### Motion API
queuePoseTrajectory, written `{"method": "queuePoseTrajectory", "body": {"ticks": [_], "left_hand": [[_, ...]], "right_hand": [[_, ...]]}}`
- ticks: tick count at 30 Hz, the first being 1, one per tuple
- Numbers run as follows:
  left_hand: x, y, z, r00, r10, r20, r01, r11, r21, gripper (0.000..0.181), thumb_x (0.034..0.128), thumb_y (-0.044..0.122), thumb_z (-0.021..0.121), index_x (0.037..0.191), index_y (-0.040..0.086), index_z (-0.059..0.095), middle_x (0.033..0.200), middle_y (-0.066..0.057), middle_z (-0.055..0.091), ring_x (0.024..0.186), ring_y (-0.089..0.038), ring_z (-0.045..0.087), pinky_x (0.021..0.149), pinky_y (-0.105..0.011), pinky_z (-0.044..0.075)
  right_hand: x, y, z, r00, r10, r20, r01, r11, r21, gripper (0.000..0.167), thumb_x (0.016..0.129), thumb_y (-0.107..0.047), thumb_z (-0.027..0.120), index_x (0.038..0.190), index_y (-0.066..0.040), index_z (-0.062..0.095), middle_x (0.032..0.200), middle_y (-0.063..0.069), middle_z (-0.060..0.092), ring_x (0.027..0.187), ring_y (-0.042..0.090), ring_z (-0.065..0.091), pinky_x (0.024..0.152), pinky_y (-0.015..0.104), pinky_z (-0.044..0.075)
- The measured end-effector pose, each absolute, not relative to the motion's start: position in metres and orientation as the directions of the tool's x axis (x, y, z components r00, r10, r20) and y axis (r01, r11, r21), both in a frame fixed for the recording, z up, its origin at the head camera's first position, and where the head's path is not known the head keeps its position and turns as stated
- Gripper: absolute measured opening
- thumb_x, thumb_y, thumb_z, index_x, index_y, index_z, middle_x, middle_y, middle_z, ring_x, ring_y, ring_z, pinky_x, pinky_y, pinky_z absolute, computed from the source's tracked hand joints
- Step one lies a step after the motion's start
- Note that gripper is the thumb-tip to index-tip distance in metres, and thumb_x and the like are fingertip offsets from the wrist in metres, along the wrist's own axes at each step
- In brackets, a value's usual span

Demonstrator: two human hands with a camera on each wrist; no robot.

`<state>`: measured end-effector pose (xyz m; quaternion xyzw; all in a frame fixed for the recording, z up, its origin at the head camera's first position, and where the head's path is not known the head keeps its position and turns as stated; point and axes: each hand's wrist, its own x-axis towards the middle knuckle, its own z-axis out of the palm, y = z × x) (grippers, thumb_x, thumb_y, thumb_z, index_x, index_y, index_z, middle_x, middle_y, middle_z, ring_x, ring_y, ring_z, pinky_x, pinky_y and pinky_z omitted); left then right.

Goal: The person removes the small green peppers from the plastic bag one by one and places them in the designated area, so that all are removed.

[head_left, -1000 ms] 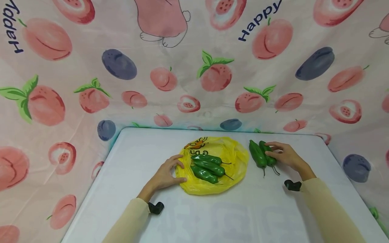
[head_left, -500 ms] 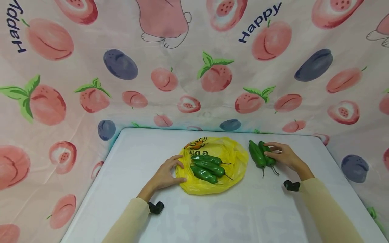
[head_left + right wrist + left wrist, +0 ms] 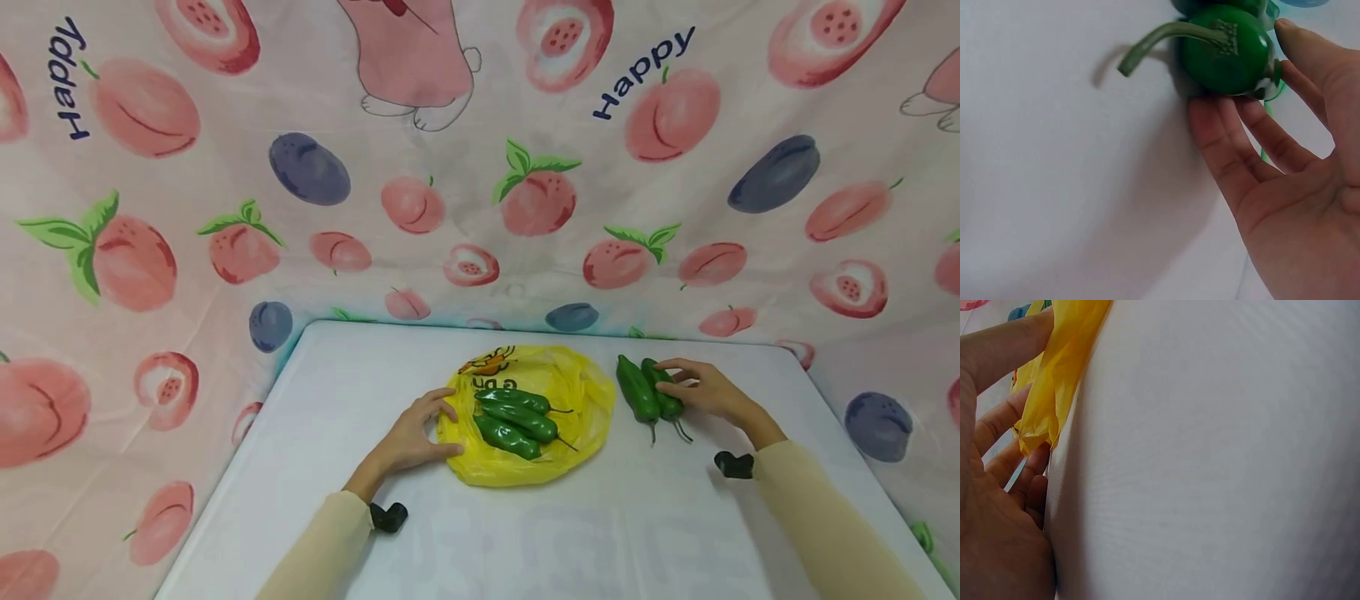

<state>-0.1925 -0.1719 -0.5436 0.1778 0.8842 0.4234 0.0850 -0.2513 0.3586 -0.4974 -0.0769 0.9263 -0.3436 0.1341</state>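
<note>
Pepper [image 3: 667, 405] glossy green, stem [image 3: 1161, 34] curved — right hand [image 3: 705, 390] gripping it, left hand [image 3: 414, 433] pinching bag [image 3: 517, 472]

Your peppers [image 3: 517, 421] present a smooth, glossy skin. Your bag [image 3: 495, 472] is wrinkled, shiny plastic. Your surface [image 3: 525, 542] appears smooth with low sheen; your sleeves [image 3: 828, 517], matt cloth.

Soft, even light of middling brightness covers the white surface [image 3: 540, 542] in the head view, tinged bluish at its far left corner. A faint shadow lies beside the right sleeve [image 3: 813, 512], and small glints mark the green peppers [image 3: 519, 422]. The left wrist view is dim and blurred, with a dark shadow band beside the left hand [image 3: 997, 519]. In the right wrist view, glare whitens one pepper's flank, and a broad, soft-edged shadow spreads from the right hand [image 3: 1300, 200]
</note>
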Motion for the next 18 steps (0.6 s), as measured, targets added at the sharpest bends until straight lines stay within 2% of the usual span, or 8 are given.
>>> {"method": "queuePoseTrajectory", "body": {"ticks": [3, 6, 11, 14, 18], "left_hand": [[-0.193, -0.172, -0.545, -0.922, 0.387, 0.006, 0.248, 0.577, 0.778, 0.040, 0.0776, 0.042, 0.089, 0.105, 0.029, 0.063, 0.159, 0.005, 0.041, 0.152, -0.030, 0.028, 0.121, -0.063, 0.021], [-0.193, -0.173, -0.545, -0.923, 0.385, 0.013, 0.252, 0.576, 0.778, 0.039, 0.0776, 0.042, 0.089, 0.105, 0.029, 0.063, 0.159, 0.005, 0.041, 0.152, -0.031, 0.029, 0.121, -0.063, 0.022], [-0.192, -0.173, -0.546, -0.920, 0.391, 0.014, 0.254, 0.569, 0.782, 0.040, 0.0775, 0.042, 0.089, 0.105, 0.028, 0.063, 0.159, 0.003, 0.041, 0.152, -0.032, 0.029, 0.120, -0.064, 0.022], [-0.193, -0.172, -0.546, -0.918, 0.396, 0.019, 0.259, 0.562, 0.785, 0.040, 0.0774, 0.042, 0.089, 0.105, 0.028, 0.063, 0.159, 0.003, 0.042, 0.152, -0.032, 0.029, 0.120, -0.064, 0.022], [-0.193, -0.172, -0.546, -0.918, 0.395, 0.024, 0.263, 0.563, 0.784, 0.040, 0.0772, 0.043, 0.089, 0.104, 0.028, 0.063, 0.159, 0.003, 0.042, 0.151, -0.032, 0.030, 0.120, -0.064, 0.022]], "right_hand": [[-0.252, 0.359, -0.492, -0.941, -0.269, -0.205, -0.076, 0.758, -0.647, 0.058, 0.100, -0.041, 0.066, 0.146, -0.007, 0.053, 0.138, 0.032, 0.054, 0.122, 0.047, 0.055, 0.089, 0.051, 0.058], [-0.251, 0.361, -0.487, -0.927, -0.308, -0.213, -0.102, 0.755, -0.647, 0.057, 0.101, -0.036, 0.067, 0.146, -0.006, 0.051, 0.134, 0.034, 0.056, 0.112, 0.041, 0.062, 0.081, 0.043, 0.061], [-0.249, 0.364, -0.479, -0.910, -0.336, -0.241, -0.107, 0.755, -0.647, 0.061, 0.100, -0.033, 0.068, 0.149, -0.005, 0.046, 0.128, 0.033, 0.059, 0.095, 0.028, 0.067, 0.076, 0.041, 0.061], [-0.247, 0.366, -0.473, -0.906, -0.342, -0.249, -0.118, 0.770, -0.628, 0.064, 0.100, -0.034, 0.068, 0.150, -0.004, 0.043, 0.126, 0.031, 0.060, 0.094, 0.029, 0.067, 0.075, 0.042, 0.061], [-0.246, 0.366, -0.465, -0.908, -0.348, -0.233, -0.160, 0.801, -0.577, 0.068, 0.099, -0.038, 0.069, 0.152, -0.005, 0.041, 0.126, 0.028, 0.062, 0.101, 0.038, 0.067, 0.075, 0.045, 0.060]]}}
